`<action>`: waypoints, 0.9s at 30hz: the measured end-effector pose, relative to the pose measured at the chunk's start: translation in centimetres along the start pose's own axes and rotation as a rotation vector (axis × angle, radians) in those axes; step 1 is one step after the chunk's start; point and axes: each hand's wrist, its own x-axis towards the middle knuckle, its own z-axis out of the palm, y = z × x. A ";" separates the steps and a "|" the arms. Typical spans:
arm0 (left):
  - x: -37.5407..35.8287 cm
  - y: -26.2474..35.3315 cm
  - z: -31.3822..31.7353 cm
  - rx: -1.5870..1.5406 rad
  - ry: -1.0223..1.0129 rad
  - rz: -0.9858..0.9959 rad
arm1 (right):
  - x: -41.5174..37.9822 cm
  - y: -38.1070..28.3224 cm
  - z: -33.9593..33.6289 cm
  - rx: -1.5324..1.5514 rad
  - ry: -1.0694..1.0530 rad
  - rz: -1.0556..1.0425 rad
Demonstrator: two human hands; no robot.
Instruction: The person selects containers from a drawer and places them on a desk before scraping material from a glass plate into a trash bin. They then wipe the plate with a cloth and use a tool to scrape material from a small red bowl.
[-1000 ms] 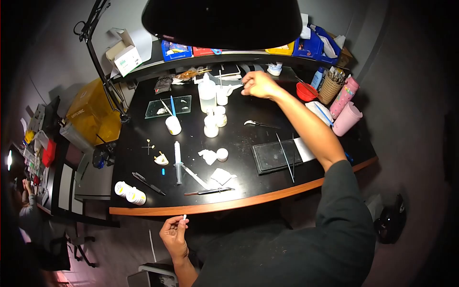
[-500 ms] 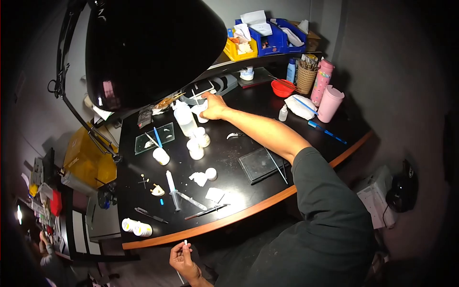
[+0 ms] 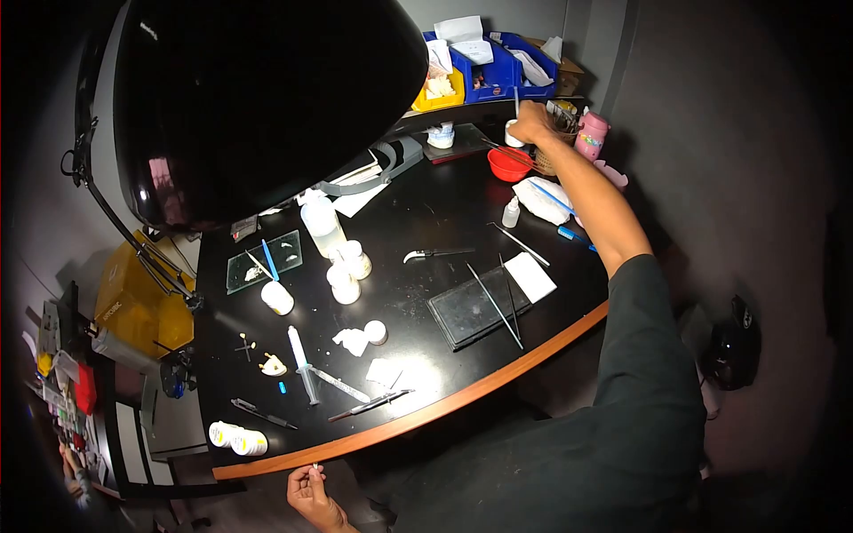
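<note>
At the back right of the desk, my right hand is closed around a small white cup, from which a thin stick rises. Just below it is a red bowl, with the woven holder partly hidden behind my wrist. In front of the desk's wooden edge, my left hand pinches a tiny white piece between thumb and fingertips. Above that hand lie a syringe, a tooth model and two white jars.
A large black lamp covers the upper left. Mid-desk stand a clear bottle and white jars. A black case lies on the right, with thin tools across it. A pink bottle stands at the back right.
My right hand has moved right with the white cup, from beside the clear bottle to behind the red bowl. My left hand still pinches the piece. The view has shifted slightly.
</note>
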 end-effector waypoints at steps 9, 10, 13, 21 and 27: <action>-1.2 -0.4 0.3 0.018 0.014 -0.022 | 0.8 2.3 3.3 -0.049 0.027 0.059; -1.2 -0.7 0.3 0.007 0.014 -0.024 | 0.6 2.3 3.3 -0.052 0.034 0.067; -1.1 -1.2 -0.1 -0.005 0.004 -0.024 | 0.9 2.4 4.1 -0.044 0.029 0.105; -0.8 -1.5 -0.8 0.002 0.052 -0.147 | 2.2 2.1 4.7 -0.022 0.011 0.163; -0.8 -1.9 -0.7 -0.066 0.084 -0.145 | 3.1 2.0 6.0 -0.042 -0.020 0.202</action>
